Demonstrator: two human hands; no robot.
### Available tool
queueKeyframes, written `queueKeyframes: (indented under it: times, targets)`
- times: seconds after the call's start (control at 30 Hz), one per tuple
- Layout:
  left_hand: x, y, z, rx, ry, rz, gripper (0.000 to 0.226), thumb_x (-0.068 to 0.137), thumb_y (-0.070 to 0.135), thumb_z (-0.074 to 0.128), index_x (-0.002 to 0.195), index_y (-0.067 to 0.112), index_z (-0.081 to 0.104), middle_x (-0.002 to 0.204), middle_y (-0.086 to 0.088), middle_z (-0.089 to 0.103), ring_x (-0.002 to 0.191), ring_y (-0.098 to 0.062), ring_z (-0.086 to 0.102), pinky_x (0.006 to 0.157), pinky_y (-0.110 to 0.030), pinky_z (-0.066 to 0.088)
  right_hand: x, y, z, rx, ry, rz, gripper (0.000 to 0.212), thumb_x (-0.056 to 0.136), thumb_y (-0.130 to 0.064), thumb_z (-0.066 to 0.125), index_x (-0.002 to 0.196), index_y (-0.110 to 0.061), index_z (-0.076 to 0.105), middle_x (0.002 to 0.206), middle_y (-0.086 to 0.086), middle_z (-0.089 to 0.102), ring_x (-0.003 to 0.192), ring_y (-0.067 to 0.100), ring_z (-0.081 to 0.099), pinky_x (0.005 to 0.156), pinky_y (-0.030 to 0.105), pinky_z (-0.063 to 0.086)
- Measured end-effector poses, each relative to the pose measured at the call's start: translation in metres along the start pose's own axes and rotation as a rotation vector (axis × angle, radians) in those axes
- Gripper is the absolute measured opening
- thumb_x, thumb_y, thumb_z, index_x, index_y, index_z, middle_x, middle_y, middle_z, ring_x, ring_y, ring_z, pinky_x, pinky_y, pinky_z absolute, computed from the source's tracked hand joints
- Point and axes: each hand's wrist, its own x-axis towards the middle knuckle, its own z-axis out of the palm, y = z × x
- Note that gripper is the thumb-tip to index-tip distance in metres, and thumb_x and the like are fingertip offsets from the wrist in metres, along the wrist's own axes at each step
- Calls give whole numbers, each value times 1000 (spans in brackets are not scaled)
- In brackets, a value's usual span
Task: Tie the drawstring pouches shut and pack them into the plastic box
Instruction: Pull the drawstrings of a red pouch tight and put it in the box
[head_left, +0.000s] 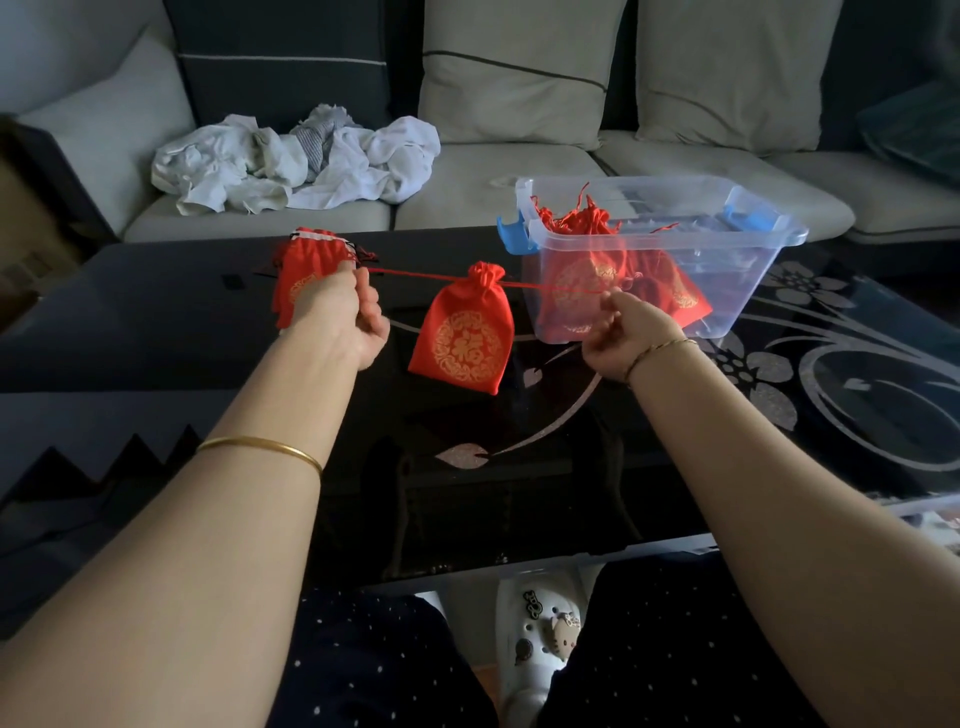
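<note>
left hand (343, 317) and right hand (623, 332), apart, pinch the drawstring (415, 274) taut; pouch (462, 338) strung between them, centre frame. red stack (306, 260) behind left hand half hidden.

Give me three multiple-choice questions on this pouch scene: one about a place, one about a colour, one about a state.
1. Where does the plastic box stand? A on the sofa; B on the table; C on the floor.
2. What colour are the box's latches? A green; B blue; C yellow.
3. How is the pouch between the left hand and right hand? A neck wide open; B inside the box; C neck cinched, strings taut.
Answers: B, it rests on the dark glass top; B, both clips are blue; C, the neck is gathered and each hand pinches a straight string.
</note>
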Motion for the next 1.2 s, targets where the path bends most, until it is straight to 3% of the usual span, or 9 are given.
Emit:
queueKeyframes:
  times: [0.1,0.2,0.37,0.5,0.67,0.77,0.9,1.07,1.2]
  targets:
    - [-9,5,9,48,-94,185,35,99,34,44,67,20,51,76,8,67,70,-4,61,61,-18,41,-12,-2,9,-110,-31,-166,30,94,-25,54,66,-15,55,53,-5,45,38,5,37,38,15,33]
    - [-21,5,18,194,-346,259,39,101,37,35,65,24,43,90,10,73,94,-4,65,76,-23,40,-31,-6,26,-167,-141,-353,31,93,-23,55,64,-13,56,53,-3,43,41,8,38,44,19,33]
    - [-37,-4,31,439,-461,344,35,100,34,40,76,20,61,67,8,65,59,-5,57,62,-21,39,-57,-3,53,-317,-291,-534,32,93,-26,55,64,-15,62,51,-6,45,41,4,37,45,17,33]
    - [-45,-8,33,572,-543,388,25,93,26,56,104,6,66,70,4,54,58,-7,42,58,-20,37,-67,0,62,-505,-278,-660,35,91,-29,58,59,-20,65,56,-7,50,44,2,39,47,16,34]
    - [-50,-10,35,770,-553,580,5,84,22,68,87,17,69,46,15,52,54,-7,38,62,-26,33,-77,1,69,-526,-334,-673,31,92,-27,58,64,-15,65,59,-2,50,37,0,41,40,10,34]
    - [-45,-10,36,774,-513,637,5,84,23,68,82,19,70,50,12,52,52,-7,40,60,-27,33,-80,1,71,-541,-353,-680,30,92,-27,58,66,-13,65,61,0,51,41,1,43,40,10,35]
    - [-45,-12,37,731,-556,623,11,86,22,65,81,15,71,71,-9,54,57,-11,39,56,-23,33,-73,-2,68,-508,-384,-578,37,98,-33,46,74,-12,64,68,2,53,48,8,47,35,13,33]
    - [-43,-12,38,622,-553,542,14,91,15,58,83,14,70,57,10,55,49,-3,41,51,-15,37,-63,5,57,-926,-292,-510,48,98,-46,32,71,-16,57,68,-1,56,56,12,46,49,24,31]
    - [-43,-13,37,540,-570,470,15,93,13,56,85,13,69,64,7,54,51,-2,40,51,-14,37,-64,9,57,-939,-387,-509,40,98,-35,41,63,-17,48,60,-2,48,53,11,43,53,23,32]
